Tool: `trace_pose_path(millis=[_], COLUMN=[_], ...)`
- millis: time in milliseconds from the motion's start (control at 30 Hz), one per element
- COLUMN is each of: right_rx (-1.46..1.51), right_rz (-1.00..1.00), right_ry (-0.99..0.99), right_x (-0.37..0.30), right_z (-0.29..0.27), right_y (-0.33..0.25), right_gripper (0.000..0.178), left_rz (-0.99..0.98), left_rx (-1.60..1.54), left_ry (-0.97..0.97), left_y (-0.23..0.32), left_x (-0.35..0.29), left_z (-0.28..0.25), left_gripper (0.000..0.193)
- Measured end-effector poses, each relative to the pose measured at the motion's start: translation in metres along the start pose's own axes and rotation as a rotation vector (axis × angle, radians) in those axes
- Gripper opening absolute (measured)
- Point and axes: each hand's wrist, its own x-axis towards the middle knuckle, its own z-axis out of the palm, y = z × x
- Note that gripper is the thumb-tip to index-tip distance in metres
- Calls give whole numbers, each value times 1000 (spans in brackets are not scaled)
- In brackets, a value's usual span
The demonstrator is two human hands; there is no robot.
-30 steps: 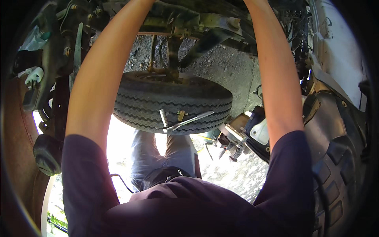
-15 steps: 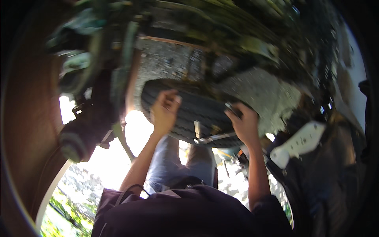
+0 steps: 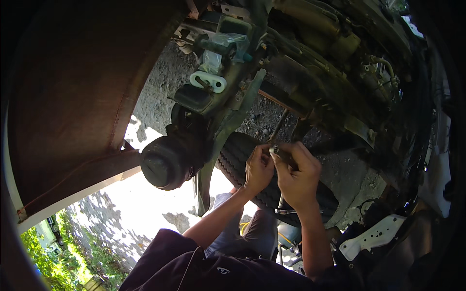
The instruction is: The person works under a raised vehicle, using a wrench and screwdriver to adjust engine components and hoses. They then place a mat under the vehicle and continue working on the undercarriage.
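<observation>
My left hand and my right hand meet in front of my body, over a black tyre. Both have their fingers closed in a pinch. Between the fingertips shows a small metal piece with a ridged or threaded look, too small to name. The right fingers wrap round its near end, and the left fingertips touch its other side. A thin metal rod rises behind the fingers; I cannot tell whether it joins the piece. Under my right forearm a shiny metal bar lies against the tyre.
A brown panel fills the left. Beside it stand a round black canister and a frame rail carrying a white oval plate and a clear plastic bag. Dark vehicle parts hang above; a white perforated bracket sits right.
My hands were apart over the tyre and have come together at the small metal piece. The view has swung left, so the rail and canister show nearer the middle.
</observation>
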Motion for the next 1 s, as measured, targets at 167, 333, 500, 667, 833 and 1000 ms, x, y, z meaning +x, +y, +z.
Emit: trace_pose_path(millis=[167, 333, 500, 667, 833, 1000], right_rx=[-99, -384, -442, -461, -359, -27], right_rz=[-284, -385, -420, -442, -433, -386], right_ry=[-110, -259, -264, -273, -284, -225], right_x=[63, 113, 120, 120, 121, 98], right_z=[46, 66, 69, 72, 66, 54], right_y=[-38, -41, -31, -26, -27, -29], right_gripper=[40, 46, 47, 50, 50, 47], left_rz=[274, 416, 203, 207, 255, 264], left_rx=[168, 285, 172, 147, 218, 202], left_ry=[9, 45, 50, 107, 32, 66], left_y=[-38, -51, -47, -50, -65, -69], left_x=[12, 22, 24, 27, 24, 26], left_z=[14, 22, 19, 19, 18, 19], left_gripper=[32, 33, 31, 29, 29, 28])
